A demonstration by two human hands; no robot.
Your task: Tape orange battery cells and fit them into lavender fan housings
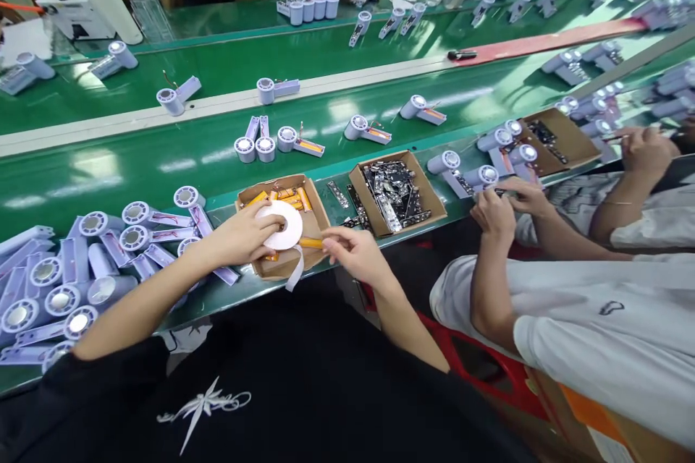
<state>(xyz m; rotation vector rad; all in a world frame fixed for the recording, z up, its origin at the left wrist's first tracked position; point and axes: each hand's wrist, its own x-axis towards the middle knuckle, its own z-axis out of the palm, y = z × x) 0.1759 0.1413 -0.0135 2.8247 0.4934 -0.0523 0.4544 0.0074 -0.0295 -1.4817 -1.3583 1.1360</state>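
Observation:
My left hand [242, 233] is closed on a roll of white tape [293, 226], its fingers over the roll's near-left side and core. A loose strip of tape [295, 271] hangs from the roll toward me. To the right, my right hand [355, 255] pinches the end of an orange cylindrical battery [311, 242], whose other end lies close to the roll; whether tape is stuck to it I cannot tell. Both hands are over a shallow cardboard box [271, 270] with several more orange batteries [305, 200] inside.
Many lilac fan housings [46, 271] are piled at left beside my forearm. A box of circuit boards [399, 192] stands right of the batteries. Lilac units [357, 127] are spread along the green conveyor belt [217, 181]. A co-worker's hands [494, 213] work close by at right.

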